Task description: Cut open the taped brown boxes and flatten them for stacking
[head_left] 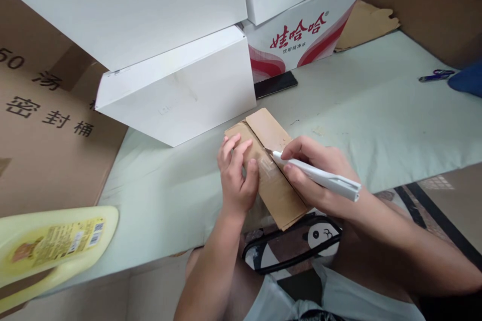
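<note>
A small brown cardboard box (280, 193) lies at an angle on the cloth-covered table near its front edge. Clear tape crosses its top, and a seam runs along its length. My left hand (239, 175) rests on the box's left side, fingers apart and thumb on the top face. In my right hand (316, 170) is a white utility knife (324, 178), pinched near its front end. Its tip touches the seam; the blade hardly shows.
Large white boxes (181, 85) stand stacked at the back, with a black phone (276, 85) beside them. A printed carton (48, 105) and a yellow bottle (56, 246) are at left. Purple-handled scissors (435, 76) lie far right. The table's front edge is close to my lap.
</note>
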A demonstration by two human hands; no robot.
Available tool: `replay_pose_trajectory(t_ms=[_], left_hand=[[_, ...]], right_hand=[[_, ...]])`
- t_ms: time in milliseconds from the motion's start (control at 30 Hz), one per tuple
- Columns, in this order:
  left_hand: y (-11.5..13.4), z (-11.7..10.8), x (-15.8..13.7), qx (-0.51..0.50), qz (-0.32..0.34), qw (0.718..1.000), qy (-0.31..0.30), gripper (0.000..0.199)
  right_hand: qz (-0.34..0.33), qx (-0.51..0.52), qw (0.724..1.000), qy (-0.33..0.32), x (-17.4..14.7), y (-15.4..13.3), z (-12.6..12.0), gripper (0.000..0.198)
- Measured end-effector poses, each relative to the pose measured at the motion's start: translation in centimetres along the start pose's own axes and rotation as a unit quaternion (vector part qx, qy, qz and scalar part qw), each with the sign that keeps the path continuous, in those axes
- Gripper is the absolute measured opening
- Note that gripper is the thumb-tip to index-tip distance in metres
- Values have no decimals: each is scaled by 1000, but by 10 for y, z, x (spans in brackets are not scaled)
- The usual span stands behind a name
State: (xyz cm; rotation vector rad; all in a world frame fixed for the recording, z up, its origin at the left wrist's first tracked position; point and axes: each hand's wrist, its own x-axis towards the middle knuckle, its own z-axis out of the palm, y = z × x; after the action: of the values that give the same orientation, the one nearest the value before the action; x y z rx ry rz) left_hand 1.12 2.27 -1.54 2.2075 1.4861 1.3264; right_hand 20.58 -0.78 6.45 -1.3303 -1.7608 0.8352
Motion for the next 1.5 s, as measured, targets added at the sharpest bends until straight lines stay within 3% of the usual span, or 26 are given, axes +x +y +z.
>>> replay_pose_trajectory(t_ms=[500,1000,1200,1400,1500], left_hand=[[-1,0,1,-8,18,1000,5,40],[-3,-1,2,-2,17,1000,-3,35],[-2,-2,2,7,11,1000,-4,37],[-2,-2,3,15,3,1000,-7,38],[-2,-2,3,12,7,1000,-5,38]], right_hand=[[28,-66,997,-18,2,-1,5,9],[8,-38,999,-24,-1,-5,0,8],[-14,-12,1000,8,-2,-4,1,6],[-41,15,999,28,-2,-5,0,21],[-38,-2,999,37,-3,-5,1,13]])
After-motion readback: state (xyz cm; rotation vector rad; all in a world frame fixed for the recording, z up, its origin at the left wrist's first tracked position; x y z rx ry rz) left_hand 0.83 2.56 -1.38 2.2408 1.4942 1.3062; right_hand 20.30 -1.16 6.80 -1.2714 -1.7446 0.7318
